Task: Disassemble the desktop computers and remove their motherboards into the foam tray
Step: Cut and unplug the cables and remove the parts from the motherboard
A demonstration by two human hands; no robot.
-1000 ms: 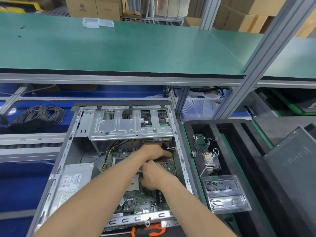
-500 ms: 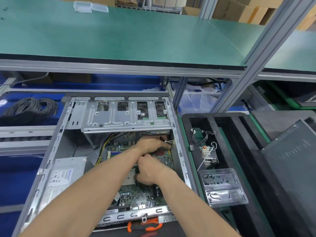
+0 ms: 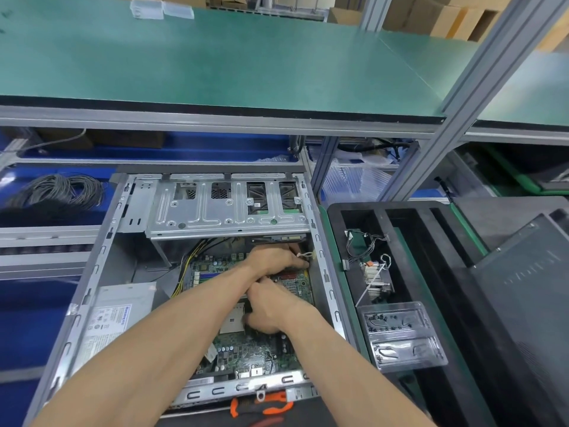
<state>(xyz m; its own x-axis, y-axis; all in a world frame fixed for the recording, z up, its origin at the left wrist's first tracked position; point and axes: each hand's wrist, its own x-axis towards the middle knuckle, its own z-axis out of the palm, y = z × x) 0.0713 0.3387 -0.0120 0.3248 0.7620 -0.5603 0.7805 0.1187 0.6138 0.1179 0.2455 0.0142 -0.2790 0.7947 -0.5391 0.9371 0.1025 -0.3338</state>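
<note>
Both your hands are down inside the open computer case (image 3: 101, 266), right over the green motherboard (image 3: 255, 349). Your left hand (image 3: 274, 260) reaches to the far right corner of the board. Its fingers are bent down near a small white cable clip (image 3: 308, 256), but you cannot tell what they hold. Your right hand (image 3: 271, 306) sits just in front of the left one, touching it. Its fingers are curled tight on something small by the silver chip socket (image 3: 231, 323); the thing itself is hidden. The black foam tray (image 3: 335, 217) waits to the right of your hands. An orange-handled tool (image 3: 261, 406) lies nearer you, outside the case.
</note>
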